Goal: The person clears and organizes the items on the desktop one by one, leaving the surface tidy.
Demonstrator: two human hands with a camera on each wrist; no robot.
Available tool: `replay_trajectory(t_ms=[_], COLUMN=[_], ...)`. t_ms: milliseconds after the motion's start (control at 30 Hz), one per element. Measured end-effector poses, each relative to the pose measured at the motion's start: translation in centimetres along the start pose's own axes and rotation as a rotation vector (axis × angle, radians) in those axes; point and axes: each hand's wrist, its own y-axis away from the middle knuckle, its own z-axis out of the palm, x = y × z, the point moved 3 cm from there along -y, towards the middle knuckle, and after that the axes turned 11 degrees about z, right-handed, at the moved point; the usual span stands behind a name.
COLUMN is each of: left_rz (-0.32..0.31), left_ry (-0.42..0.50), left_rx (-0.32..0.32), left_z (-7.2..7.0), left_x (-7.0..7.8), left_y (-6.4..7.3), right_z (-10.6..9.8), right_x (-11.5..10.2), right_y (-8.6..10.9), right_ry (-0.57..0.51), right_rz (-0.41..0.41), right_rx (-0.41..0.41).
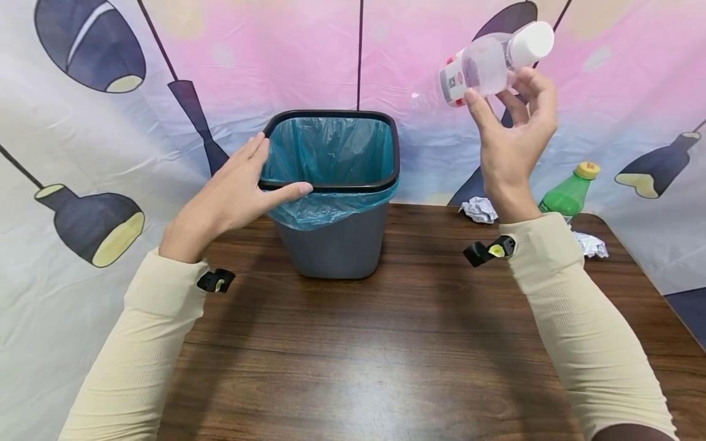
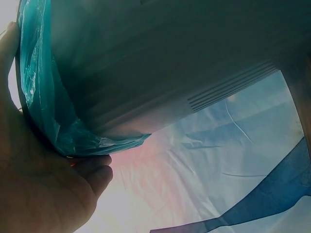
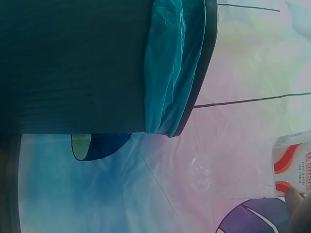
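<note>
A clear plastic bottle (image 1: 480, 67) with a white cap and a red-and-white label is gripped by my right hand (image 1: 518, 128), raised to the right of the trash bin (image 1: 336, 245). The bottle tilts, cap up to the right, its base toward the bin. In the right wrist view the label (image 3: 294, 167) and a fingertip show at the right edge. My left hand (image 1: 231, 184) rests at the bin's left front corner, fingers extended along the side and thumb on the front rim. A teal bag (image 1: 314, 211) lines the grey bin and folds over its black rim.
On the right of the wooden table (image 1: 353, 355) stands a green bottle (image 1: 568, 193) with a yellow cap, partly behind my right forearm. Crumpled paper balls lie near it, one (image 1: 478, 209) left of the wrist, another (image 1: 590, 245) to its right. A patterned cloth (image 1: 309, 55) hangs behind.
</note>
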Motion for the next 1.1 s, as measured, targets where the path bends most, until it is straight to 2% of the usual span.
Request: replay_trajectory(t_ms=[300,667,1100], left_rz=[-0.001,-0.005,0.005], left_ry=[0.004,0.002,0.001], left_rx=[-0.001,-0.002,0.004], left_z=[0.0,-0.1,-0.1], left_x=[-0.1,0.0,-0.1], left_y=[0.0,0.1,-0.1], right_z=[0.6,1.3,2.1], right_x=[-0.3,-0.5,-0.9], right_y=[0.1,0.5,1.2], right_ry=[-0.058,-0.077,-0.095], right_rz=[0.000,-0.060,-0.016], right_rx=[0.011,-0.033,-0.039])
